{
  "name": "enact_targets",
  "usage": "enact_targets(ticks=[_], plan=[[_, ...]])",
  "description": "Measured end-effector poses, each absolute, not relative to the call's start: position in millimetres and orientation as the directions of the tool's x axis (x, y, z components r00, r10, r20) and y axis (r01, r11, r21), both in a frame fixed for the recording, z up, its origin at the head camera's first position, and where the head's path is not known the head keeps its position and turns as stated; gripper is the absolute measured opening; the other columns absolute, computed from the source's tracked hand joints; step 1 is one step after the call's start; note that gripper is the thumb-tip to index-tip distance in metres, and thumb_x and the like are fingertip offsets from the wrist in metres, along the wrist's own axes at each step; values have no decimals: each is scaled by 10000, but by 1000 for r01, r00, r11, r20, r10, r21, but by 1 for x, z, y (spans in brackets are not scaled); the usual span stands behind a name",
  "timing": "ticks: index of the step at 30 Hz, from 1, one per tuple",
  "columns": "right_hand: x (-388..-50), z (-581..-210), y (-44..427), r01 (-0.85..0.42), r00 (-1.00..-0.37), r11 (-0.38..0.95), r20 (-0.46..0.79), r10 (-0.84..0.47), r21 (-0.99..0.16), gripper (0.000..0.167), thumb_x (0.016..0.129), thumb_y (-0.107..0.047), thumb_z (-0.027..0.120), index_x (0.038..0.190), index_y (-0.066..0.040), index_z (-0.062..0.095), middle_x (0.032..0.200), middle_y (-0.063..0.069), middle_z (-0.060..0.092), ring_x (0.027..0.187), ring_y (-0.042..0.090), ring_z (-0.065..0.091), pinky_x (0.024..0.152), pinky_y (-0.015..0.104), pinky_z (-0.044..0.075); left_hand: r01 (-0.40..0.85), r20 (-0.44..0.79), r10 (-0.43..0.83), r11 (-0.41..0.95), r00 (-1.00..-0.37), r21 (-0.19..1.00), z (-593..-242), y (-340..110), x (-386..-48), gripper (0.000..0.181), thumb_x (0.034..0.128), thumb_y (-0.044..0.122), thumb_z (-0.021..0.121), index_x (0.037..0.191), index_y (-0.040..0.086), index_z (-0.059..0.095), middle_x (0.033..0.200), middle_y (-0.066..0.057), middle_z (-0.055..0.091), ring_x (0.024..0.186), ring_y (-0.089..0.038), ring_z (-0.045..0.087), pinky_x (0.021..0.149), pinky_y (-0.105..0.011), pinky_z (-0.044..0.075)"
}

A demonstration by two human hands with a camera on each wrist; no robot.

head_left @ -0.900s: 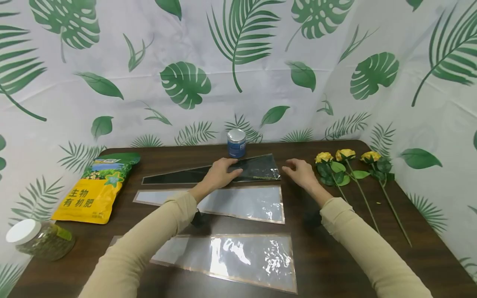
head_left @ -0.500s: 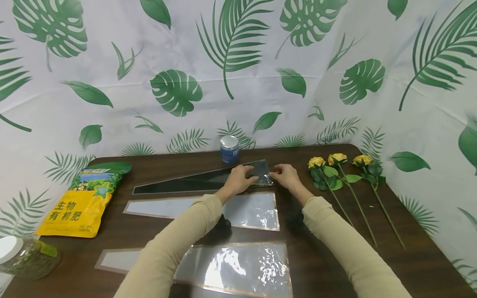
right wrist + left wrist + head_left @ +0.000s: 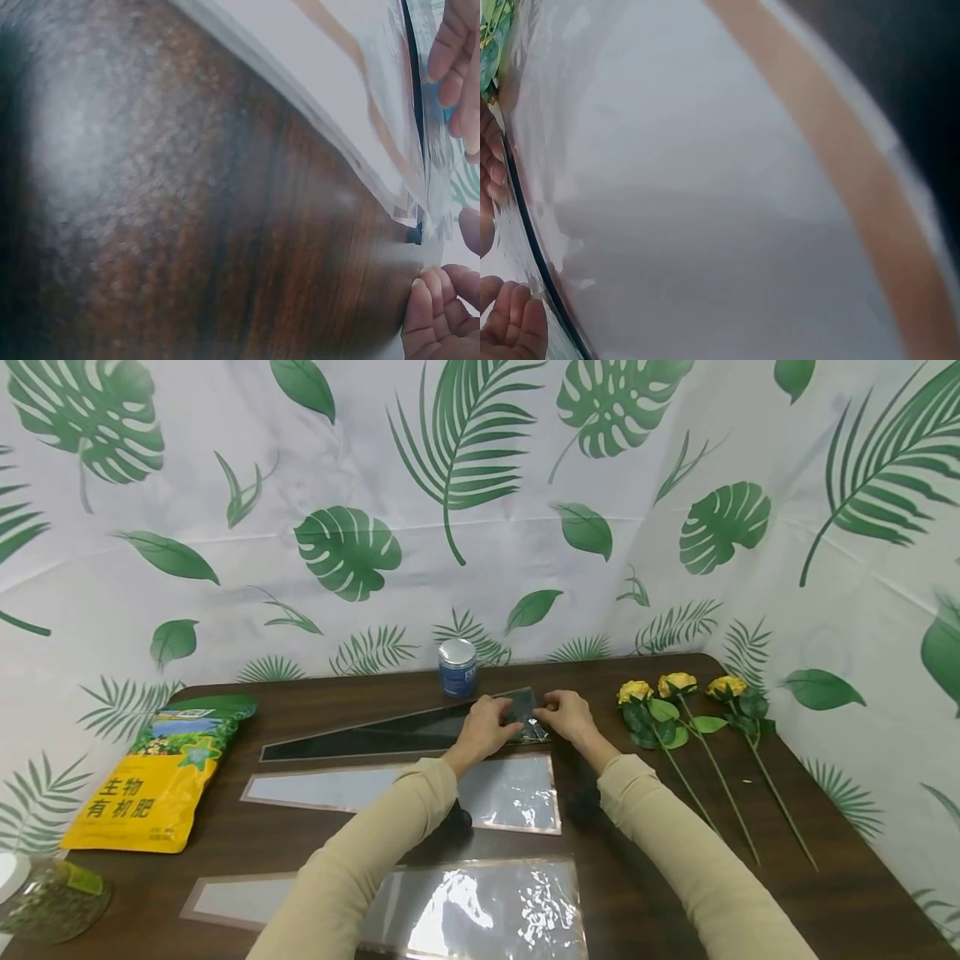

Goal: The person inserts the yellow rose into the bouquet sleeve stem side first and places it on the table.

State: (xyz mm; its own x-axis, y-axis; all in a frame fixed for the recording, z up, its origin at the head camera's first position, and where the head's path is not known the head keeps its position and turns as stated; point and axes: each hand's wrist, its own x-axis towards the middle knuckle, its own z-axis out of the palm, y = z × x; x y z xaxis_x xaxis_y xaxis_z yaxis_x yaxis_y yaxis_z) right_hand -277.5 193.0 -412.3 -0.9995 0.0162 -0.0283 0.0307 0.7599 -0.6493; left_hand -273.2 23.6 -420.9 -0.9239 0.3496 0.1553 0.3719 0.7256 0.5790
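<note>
A long, tapered black plastic sleeve [image 3: 352, 741] with a pale border lies across the back of the table. Its wide right end looks clear and glossy. Over that end is my left hand [image 3: 483, 727], fingers loosely bent and thumb apart from them, near or touching the film. My right hand [image 3: 567, 714] is at the sleeve's right edge, its thumb and fingertips close to the film. In the right wrist view a gap shows between the thumb and fingers of the right hand [image 3: 442, 311]. Neither hand visibly grips the film.
Two white tapered sleeves with copper-coloured borders, a middle one [image 3: 517, 793] and a front one [image 3: 517, 906], lie nearer. A blue tin [image 3: 457, 672] stands behind. Yellow roses [image 3: 677, 683] lie right. A yellow fertilizer bag [image 3: 142, 797] and a jar [image 3: 56, 902] are left.
Both hands have drawn together at the black sleeve's wide end: the right moved left to its edge, the left moved right along it. The head view has shifted slightly.
</note>
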Motion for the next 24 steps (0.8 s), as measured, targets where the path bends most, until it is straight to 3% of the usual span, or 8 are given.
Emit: enact_targets(ticks=[7, 13, 17, 24], plan=[[-278, -414, 193, 8, -1000, 774, -8, 3, -634, 406, 869, -173, 667, 1178, 79, 591, 1023, 211, 664, 961, 326, 612, 838, 438, 480, 367, 134, 354, 755, -926, 543, -421, 25, -273, 477, 835, 242, 718, 1233, 11, 591, 1089, -145, 602, 1027, -266, 563, 869, -391, 473], [-275, -416, 188, 22, -1000, 777, -31, 3, -629, 406, 856, -156, 683, 1181, 69, 589, 1004, 192, 657, 918, 303, 610, 801, 420, 484, 362, 30, 384, 837, -923, 410, -421, 23, -270, 545, 835, 327, 712, 1250, -1, 578, 1130, -191, 556, 1056, -309, 546, 890, -392, 476], [-274, -419, 185, 25, -1000, 785, -20, 16, -619, 371, 843, -143, 697, 1141, 55, 601, 985, 180, 644, 898, 295, 597, 789, 421, 474, 419, 52, 429, 839, -902, 348, -422, 22, -271, 555, 841, 355, 697, 1252, 2, 576, 1092, -199, 563, 1008, -310, 560, 859, -386, 488], [-274, -417, 176, 62, -998, 840, -36, 50, -540, 268, 830, -140, 692, 1008, 52, 635, 983, 192, 646, 961, 335, 584, 844, 457, 450, 421, 55, 437, 815, -898, 397, -428, 22, -278, 615, 830, 348, 712, 1299, -8, 537, 1071, -192, 576, 1015, -304, 554, 887, -387, 463]])
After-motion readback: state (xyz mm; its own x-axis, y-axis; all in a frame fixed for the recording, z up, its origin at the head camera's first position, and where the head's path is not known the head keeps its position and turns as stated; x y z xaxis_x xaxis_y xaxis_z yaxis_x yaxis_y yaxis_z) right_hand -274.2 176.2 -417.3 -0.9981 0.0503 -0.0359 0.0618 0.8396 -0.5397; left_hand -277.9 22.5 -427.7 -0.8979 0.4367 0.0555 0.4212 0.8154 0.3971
